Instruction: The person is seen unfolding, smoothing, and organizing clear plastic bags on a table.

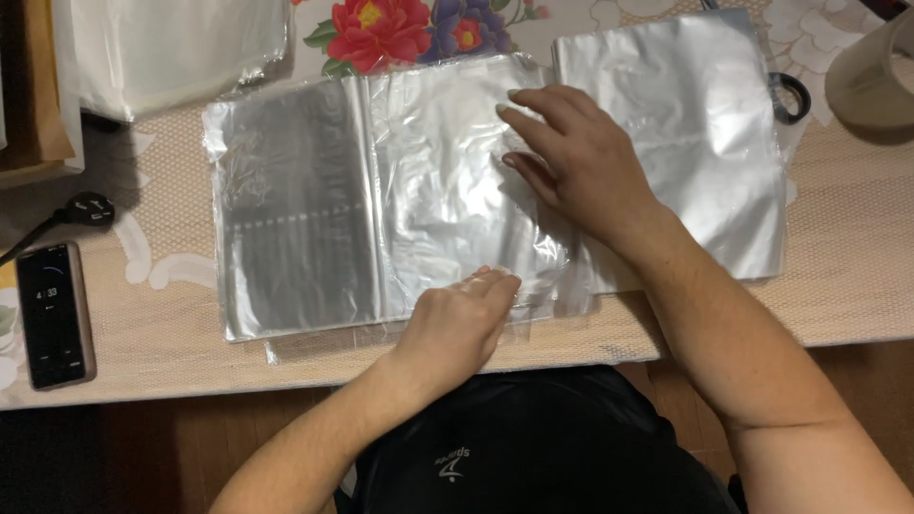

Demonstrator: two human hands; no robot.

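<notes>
Seen from above, at a counter (857, 286) under a beige mat. Left hand (462, 319) at six o'clock, loosely curled, fingertips (497, 279) pressed on the near edge of a clear plastic bag (457, 181); whether pinching it, cannot tell. Right hand (571, 157) just past centre toward one o'clock, fingers spread and flat on top of the same bag, holding it down. Hands apart, one at each end of the bag. Bag lying flat at centre, overlapping a silvery foil pouch (295, 209) at nine o'clock. Second foil pouch (705, 124) at two o'clock, partly under the right wrist. Stack of clear bags (171, 48) at eleven o'clock. Dark phone (54, 314) at eight o'clock, black plug (88, 209) just above it. Tape roll (871, 76) at two o'clock by the edge. Red flower print (381, 29) at twelve o'clock.
</notes>
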